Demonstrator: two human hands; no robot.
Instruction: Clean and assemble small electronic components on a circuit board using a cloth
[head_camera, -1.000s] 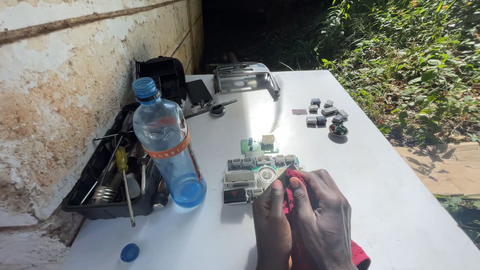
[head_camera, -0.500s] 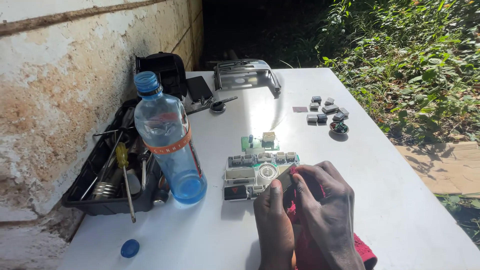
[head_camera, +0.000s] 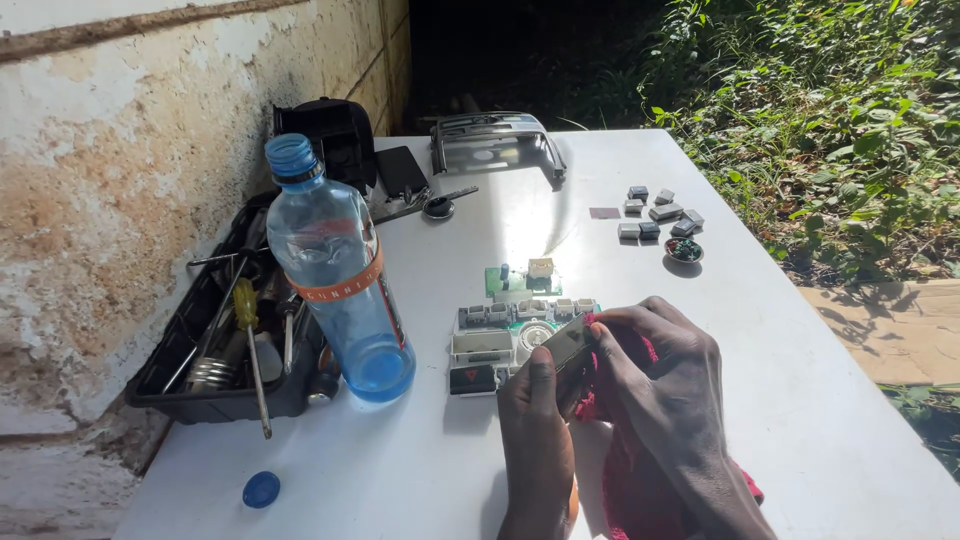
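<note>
My left hand (head_camera: 537, 425) and my right hand (head_camera: 660, 385) meet at the table's near middle. Between them they hold a small flat grey panel piece (head_camera: 567, 345), with a red cloth (head_camera: 625, 450) bunched under my right hand. Just beyond the fingers lies a white button panel assembly (head_camera: 500, 335) with rows of grey keys, a round dial and a small green circuit board (head_camera: 520, 280) behind it. Which hand bears the piece's weight I cannot tell.
An uncapped clear plastic water bottle (head_camera: 340, 280) stands left of the panel; its blue cap (head_camera: 261, 489) lies near the front. A black tool tray (head_camera: 215, 355) with screwdrivers sits at the left edge. Loose grey buttons (head_camera: 655, 215) and a silver frame (head_camera: 495, 140) lie farther back.
The grey piece has come up from under my hands and now shows between my fingers. My hands shifted slightly toward the panel assembly.
</note>
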